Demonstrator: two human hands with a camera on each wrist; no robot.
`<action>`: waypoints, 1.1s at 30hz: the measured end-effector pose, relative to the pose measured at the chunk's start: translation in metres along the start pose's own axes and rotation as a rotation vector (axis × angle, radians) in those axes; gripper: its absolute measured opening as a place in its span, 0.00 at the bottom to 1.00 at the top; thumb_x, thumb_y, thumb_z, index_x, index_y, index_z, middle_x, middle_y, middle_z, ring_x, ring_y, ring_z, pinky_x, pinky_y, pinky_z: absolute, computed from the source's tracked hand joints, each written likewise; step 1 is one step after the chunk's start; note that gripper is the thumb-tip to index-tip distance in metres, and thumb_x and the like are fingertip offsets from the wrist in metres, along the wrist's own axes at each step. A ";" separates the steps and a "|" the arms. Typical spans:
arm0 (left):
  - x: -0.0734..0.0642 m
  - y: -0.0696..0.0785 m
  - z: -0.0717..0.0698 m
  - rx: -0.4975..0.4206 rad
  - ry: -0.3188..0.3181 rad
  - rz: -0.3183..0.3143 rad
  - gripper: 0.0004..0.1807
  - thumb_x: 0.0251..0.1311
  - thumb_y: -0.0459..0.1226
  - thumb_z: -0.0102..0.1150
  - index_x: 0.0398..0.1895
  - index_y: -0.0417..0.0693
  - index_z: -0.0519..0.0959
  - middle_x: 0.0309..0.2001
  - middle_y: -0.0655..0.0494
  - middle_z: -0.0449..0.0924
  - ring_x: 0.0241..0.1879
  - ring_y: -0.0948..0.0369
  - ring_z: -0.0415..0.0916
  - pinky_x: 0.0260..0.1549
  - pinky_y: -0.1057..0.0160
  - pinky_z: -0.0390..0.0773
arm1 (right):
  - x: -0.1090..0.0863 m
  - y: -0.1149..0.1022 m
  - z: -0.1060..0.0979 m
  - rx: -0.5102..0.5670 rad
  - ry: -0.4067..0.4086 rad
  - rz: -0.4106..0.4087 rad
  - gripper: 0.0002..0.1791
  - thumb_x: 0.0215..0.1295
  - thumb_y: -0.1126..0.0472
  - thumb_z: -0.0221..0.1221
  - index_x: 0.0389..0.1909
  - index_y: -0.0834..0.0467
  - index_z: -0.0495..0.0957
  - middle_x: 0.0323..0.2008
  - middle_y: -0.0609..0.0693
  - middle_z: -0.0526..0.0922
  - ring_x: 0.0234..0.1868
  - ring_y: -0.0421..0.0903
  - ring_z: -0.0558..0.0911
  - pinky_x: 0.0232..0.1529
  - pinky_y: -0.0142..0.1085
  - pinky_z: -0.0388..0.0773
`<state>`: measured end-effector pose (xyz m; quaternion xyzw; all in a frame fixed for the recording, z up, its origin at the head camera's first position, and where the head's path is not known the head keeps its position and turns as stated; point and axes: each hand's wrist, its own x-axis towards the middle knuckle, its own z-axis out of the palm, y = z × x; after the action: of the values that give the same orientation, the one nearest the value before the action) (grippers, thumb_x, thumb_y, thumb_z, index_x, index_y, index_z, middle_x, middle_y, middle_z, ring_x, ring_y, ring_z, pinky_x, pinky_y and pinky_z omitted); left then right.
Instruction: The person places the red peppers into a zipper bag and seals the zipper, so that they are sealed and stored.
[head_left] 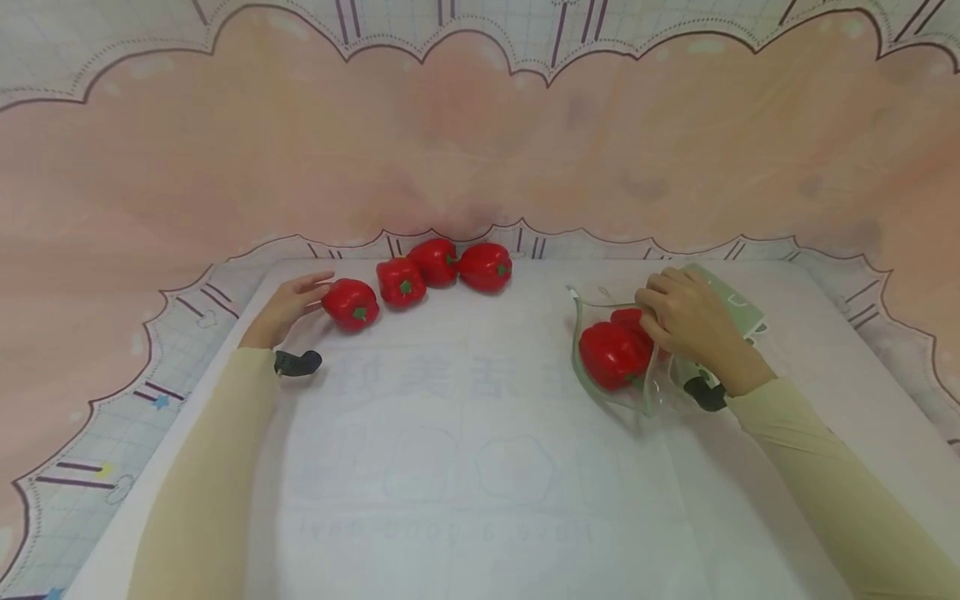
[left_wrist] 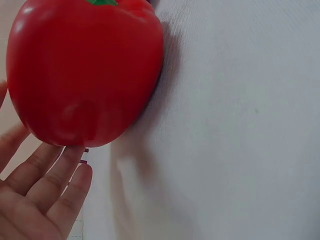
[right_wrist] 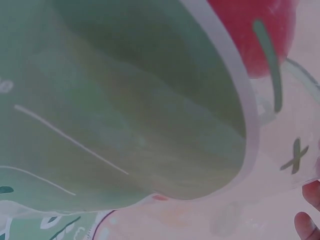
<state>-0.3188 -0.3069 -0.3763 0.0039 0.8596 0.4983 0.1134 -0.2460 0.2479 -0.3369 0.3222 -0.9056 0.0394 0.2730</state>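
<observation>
At the table's far left, my left hand (head_left: 287, 310) reaches to a red bell pepper (head_left: 350, 300) with a green stem. Its extended fingers (left_wrist: 56, 175) lie right at the pepper's lower end in the left wrist view. On the right, my right hand (head_left: 693, 327) grips the edge of a clear plastic bag (head_left: 643, 403) with green trim and a green printed part. Red bell peppers (head_left: 613, 354) show inside the bag, partly covered by that hand. In the right wrist view the bag's green panel (right_wrist: 125, 130) fills much of the picture, with fingertips at the right edge.
Near the back edge of the white-covered table (head_left: 465, 433), three more red peppers sit close together: one nearest the left hand (head_left: 401, 282), one behind it (head_left: 433, 262), one to the right (head_left: 485, 267). A patterned peach cloth (head_left: 480, 150) hangs behind.
</observation>
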 end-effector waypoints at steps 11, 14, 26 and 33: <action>-0.007 -0.003 -0.006 0.111 0.001 0.002 0.29 0.70 0.41 0.43 0.72 0.47 0.54 0.72 0.40 0.52 0.72 0.42 0.46 0.68 0.37 0.51 | 0.001 0.001 0.001 -0.001 -0.012 0.007 0.07 0.50 0.65 0.53 0.27 0.63 0.79 0.26 0.57 0.78 0.32 0.53 0.72 0.36 0.45 0.70; -0.009 -0.004 -0.006 0.130 -0.008 0.002 0.30 0.69 0.42 0.44 0.72 0.46 0.54 0.72 0.40 0.52 0.72 0.41 0.45 0.66 0.34 0.48 | 0.001 0.001 0.001 0.001 -0.014 0.007 0.07 0.50 0.65 0.53 0.27 0.63 0.79 0.26 0.57 0.78 0.32 0.53 0.72 0.36 0.45 0.70; -0.013 -0.009 -0.006 0.155 -0.028 0.000 0.35 0.65 0.44 0.53 0.72 0.49 0.54 0.72 0.42 0.54 0.70 0.42 0.53 0.64 0.35 0.56 | 0.001 0.000 0.003 0.007 0.000 0.007 0.07 0.50 0.65 0.53 0.26 0.62 0.78 0.25 0.56 0.78 0.30 0.52 0.71 0.35 0.44 0.69; -0.015 -0.012 -0.001 0.198 -0.011 -0.030 0.39 0.61 0.45 0.58 0.73 0.52 0.53 0.71 0.43 0.55 0.67 0.42 0.57 0.62 0.36 0.61 | 0.000 -0.001 0.002 0.008 -0.009 0.014 0.07 0.50 0.65 0.53 0.26 0.63 0.79 0.25 0.57 0.78 0.31 0.52 0.72 0.36 0.44 0.70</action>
<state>-0.3028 -0.3156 -0.3829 0.0047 0.9040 0.4089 0.1245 -0.2465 0.2465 -0.3388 0.3172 -0.9089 0.0435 0.2672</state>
